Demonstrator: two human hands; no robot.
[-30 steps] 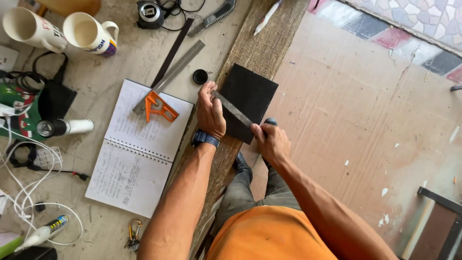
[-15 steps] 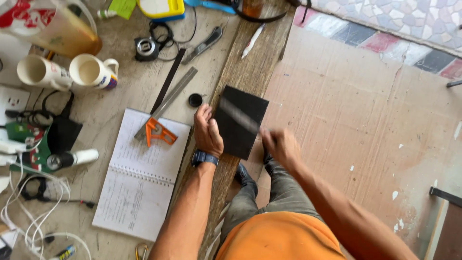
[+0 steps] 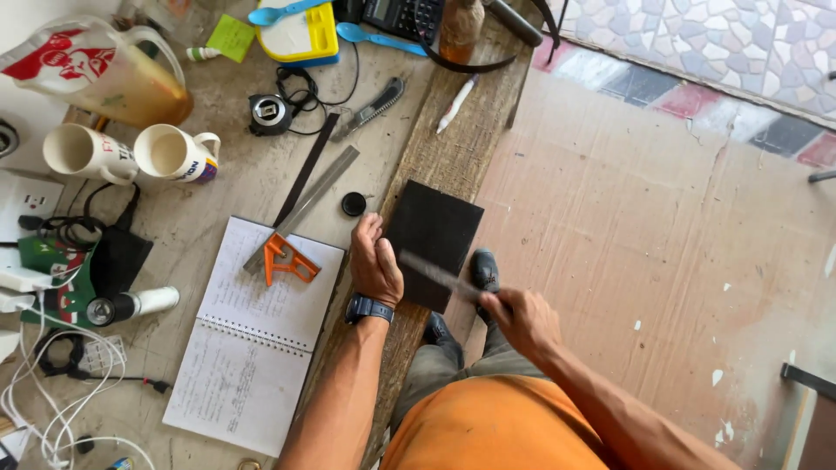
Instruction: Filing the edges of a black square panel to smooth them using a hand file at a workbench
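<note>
A black square sheet (image 3: 440, 231) lies over the edge of a worn wooden plank (image 3: 457, 139). My left hand (image 3: 374, 261), with a dark watch on the wrist, presses flat on the sheet's left edge. My right hand (image 3: 521, 320) grips the end of a long, thin grey tool (image 3: 435, 274), blurred by motion, which lies slanted across the sheet's near part. My dark shoes show on the floor below the sheet.
An open spiral notebook (image 3: 252, 335) lies to the left with an orange square (image 3: 287, 259) and metal ruler (image 3: 305, 204) on it. A small black cap (image 3: 353, 204), two mugs (image 3: 174, 152), a tape measure (image 3: 267, 113), a utility knife (image 3: 374, 106), a jug and cables crowd the bench.
My right hand has drawn the thin tool back toward me and to the right across the sheet. The left hand stays pressed on the sheet. The camera view has shifted downward.
</note>
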